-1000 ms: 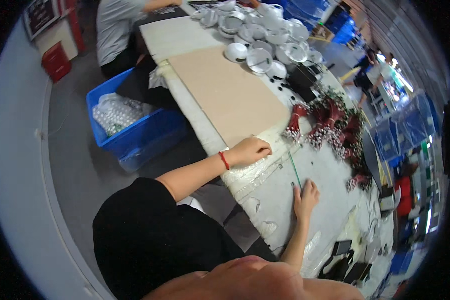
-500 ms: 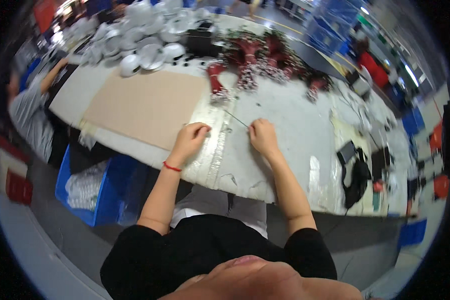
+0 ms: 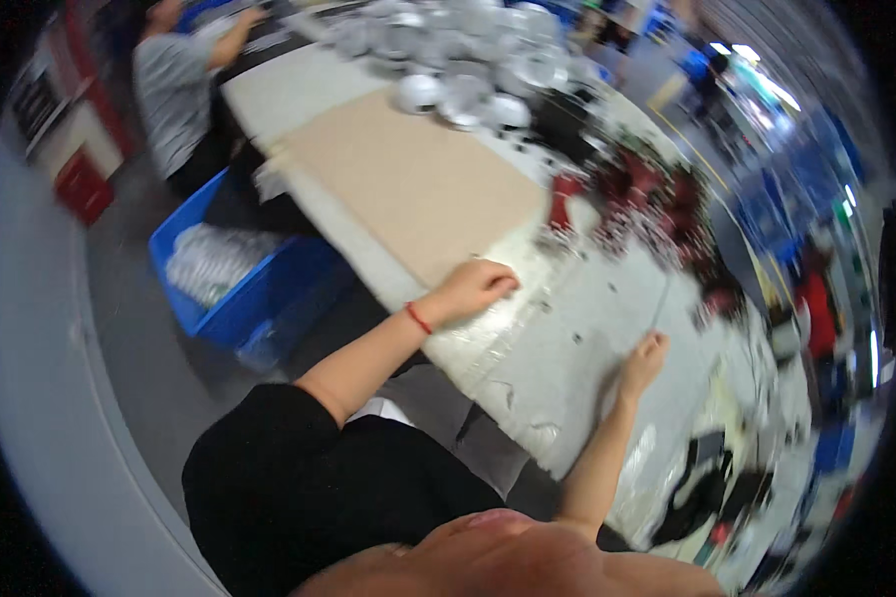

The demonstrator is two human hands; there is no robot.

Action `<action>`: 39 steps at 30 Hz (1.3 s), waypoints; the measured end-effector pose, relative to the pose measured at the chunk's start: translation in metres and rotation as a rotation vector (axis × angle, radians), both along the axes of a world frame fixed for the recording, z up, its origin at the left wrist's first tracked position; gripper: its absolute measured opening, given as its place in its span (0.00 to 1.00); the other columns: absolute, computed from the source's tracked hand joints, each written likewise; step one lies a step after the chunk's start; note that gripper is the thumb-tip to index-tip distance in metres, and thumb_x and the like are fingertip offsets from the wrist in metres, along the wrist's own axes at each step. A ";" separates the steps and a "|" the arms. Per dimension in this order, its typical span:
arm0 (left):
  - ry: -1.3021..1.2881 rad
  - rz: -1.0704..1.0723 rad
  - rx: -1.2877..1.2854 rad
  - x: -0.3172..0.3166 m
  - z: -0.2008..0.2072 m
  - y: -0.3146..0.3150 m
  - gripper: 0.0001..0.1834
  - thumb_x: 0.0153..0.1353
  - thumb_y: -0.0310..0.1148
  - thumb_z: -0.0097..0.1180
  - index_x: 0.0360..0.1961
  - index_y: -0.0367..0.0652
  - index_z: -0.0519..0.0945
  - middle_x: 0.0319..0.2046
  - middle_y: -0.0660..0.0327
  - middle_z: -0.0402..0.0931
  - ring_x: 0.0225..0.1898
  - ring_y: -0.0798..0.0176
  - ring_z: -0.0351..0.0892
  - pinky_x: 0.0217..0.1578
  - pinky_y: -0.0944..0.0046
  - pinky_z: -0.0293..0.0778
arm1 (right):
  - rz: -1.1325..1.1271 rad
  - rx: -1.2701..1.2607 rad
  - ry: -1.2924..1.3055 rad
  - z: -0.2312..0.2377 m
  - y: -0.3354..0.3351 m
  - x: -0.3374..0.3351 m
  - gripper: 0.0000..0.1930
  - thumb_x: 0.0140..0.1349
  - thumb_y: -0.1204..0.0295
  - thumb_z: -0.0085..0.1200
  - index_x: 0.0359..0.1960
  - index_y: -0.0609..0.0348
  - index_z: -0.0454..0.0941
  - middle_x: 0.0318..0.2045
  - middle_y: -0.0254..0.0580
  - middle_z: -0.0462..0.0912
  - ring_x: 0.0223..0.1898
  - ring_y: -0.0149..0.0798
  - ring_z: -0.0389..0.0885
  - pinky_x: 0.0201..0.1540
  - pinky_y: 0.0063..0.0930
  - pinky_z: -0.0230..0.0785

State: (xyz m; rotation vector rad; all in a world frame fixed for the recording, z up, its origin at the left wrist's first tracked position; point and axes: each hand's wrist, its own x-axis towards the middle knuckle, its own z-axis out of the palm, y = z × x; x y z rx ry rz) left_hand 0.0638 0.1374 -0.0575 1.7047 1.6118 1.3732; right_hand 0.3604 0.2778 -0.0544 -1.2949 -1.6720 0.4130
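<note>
My right hand [image 3: 645, 364] is closed, its fingertips pinching the end of a thin dark wire [image 3: 659, 306] that points away from me over the white-covered table [image 3: 558, 398]. My left hand [image 3: 476, 289] is curled, with thumb and fingers together, just off the near corner of a flat tan cardboard sheet [image 3: 408, 174]. Whatever its fingers hold, if anything, does not show. A few tiny black pieces [image 3: 577, 338] lie between my hands. Beyond them are bundles of dark red wires [image 3: 560, 207] with pale ends, blurred here.
Shiny white dome-shaped parts [image 3: 465, 95] are heaped at the far side, beside a black box [image 3: 565, 124]. A blue bin [image 3: 191, 310] with clear plastic stands on the floor at left. A person in grey [image 3: 174, 95] works farther left. Black strap-like items [image 3: 689, 502] lie near right.
The whole view has swung left and tilted, so the table sits slanted and farther right. My right hand still pinches the wire; my hands look somewhat farther apart.
</note>
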 end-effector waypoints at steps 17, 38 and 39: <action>0.029 0.032 0.033 -0.002 0.006 -0.013 0.11 0.57 0.34 0.48 0.32 0.39 0.79 0.29 0.55 0.79 0.31 0.57 0.78 0.34 0.61 0.72 | 0.150 -0.047 -0.040 -0.008 -0.006 -0.033 0.10 0.62 0.70 0.45 0.29 0.65 0.70 0.21 0.37 0.71 0.25 0.30 0.67 0.31 0.25 0.63; 0.316 -0.617 -0.092 -0.007 0.053 0.057 0.17 0.59 0.37 0.48 0.43 0.36 0.75 0.36 0.49 0.78 0.36 0.52 0.79 0.39 0.59 0.73 | 0.055 0.101 -0.427 -0.012 -0.013 -0.036 0.05 0.57 0.71 0.49 0.29 0.60 0.72 0.19 0.48 0.77 0.24 0.51 0.75 0.31 0.43 0.63; 0.320 -0.611 -0.034 -0.007 0.041 0.074 0.16 0.59 0.37 0.47 0.42 0.36 0.76 0.34 0.49 0.79 0.35 0.52 0.79 0.38 0.59 0.73 | 0.047 0.079 -0.433 -0.011 -0.014 -0.036 0.05 0.57 0.71 0.49 0.28 0.60 0.71 0.19 0.48 0.77 0.24 0.52 0.75 0.31 0.43 0.63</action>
